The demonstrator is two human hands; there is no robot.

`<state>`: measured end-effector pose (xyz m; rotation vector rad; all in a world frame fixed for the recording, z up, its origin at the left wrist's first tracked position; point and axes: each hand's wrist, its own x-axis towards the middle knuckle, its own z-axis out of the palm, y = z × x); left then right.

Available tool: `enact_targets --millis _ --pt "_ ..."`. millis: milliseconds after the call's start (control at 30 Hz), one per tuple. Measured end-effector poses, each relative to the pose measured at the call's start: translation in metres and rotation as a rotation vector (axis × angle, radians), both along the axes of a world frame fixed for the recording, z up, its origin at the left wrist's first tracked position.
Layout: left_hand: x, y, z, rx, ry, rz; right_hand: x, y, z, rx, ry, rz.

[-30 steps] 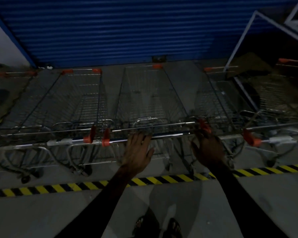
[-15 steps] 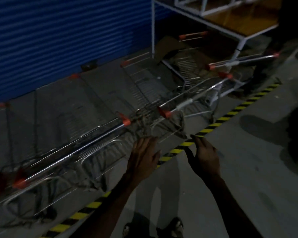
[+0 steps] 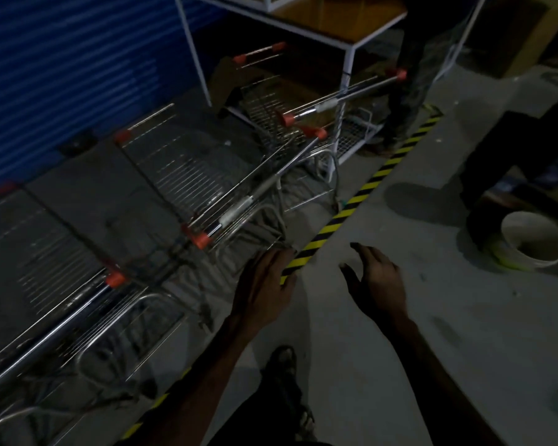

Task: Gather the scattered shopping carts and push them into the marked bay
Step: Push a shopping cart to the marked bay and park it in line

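A row of wire shopping carts with orange-capped chrome handles stands side by side behind a yellow-and-black floor stripe [image 3: 351,211]. The nearest cart handle [image 3: 49,328] runs along the lower left, a middle cart handle [image 3: 252,194] lies beyond it, and a far cart handle [image 3: 342,96] sits by a white frame. My left hand [image 3: 264,284] hovers over the stripe, fingers apart, holding nothing. My right hand [image 3: 376,278] is open over bare concrete, apart from every cart.
A blue roller shutter [image 3: 62,75] closes the back of the bay. A white metal frame with a wooden top [image 3: 347,43] stands over the far cart. A white bucket [image 3: 533,241] sits on the floor at right, with dark objects behind it. My feet show below.
Both hands have let go of the cart handle they held and pulled back over the stripe. My view has swung to the right along the row of carts.
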<state>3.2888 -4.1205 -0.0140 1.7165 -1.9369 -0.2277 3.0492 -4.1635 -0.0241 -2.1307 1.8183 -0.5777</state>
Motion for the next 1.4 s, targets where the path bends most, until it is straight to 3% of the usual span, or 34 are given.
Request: enact_targets --millis 167,333,467,667,733,867,967,1100,1233,1400 --pt "0.002 -0.060 -0.001 0.053 0.015 0.097 0.003 -0.074 -0.002 0.018 0.055 0.102" --pt "0.026 -0.116 -0.005 -0.058 0.043 0.250 0.037 -0.164 0.026 0.064 0.125 0.275" --pt "0.051 -0.144 -0.008 -0.131 0.021 0.373 0.076 -0.242 0.044 -0.052 0.217 0.510" --pt "0.078 -0.134 -0.016 0.051 -0.160 0.588 0.116 -0.352 0.038 -0.164 0.396 0.822" --pt "0.078 -0.127 -0.007 0.119 -0.240 0.620 0.131 -0.360 0.050 -0.072 0.434 0.928" --pt "0.075 -0.127 0.009 0.475 -0.250 0.782 0.144 -0.373 0.053 0.221 0.700 0.956" --pt "0.072 -0.127 0.015 0.590 -0.155 0.848 0.137 -0.384 0.043 0.172 0.712 0.990" --pt "0.047 -0.118 0.032 0.556 -0.022 0.825 0.117 -0.376 0.041 0.176 0.619 1.081" --pt "0.015 -0.099 0.030 0.580 -0.322 0.762 0.080 -0.354 0.039 0.143 0.600 1.152" --pt "-0.045 -0.071 0.019 0.369 -0.516 0.665 0.024 -0.332 0.033 0.003 0.627 1.211"
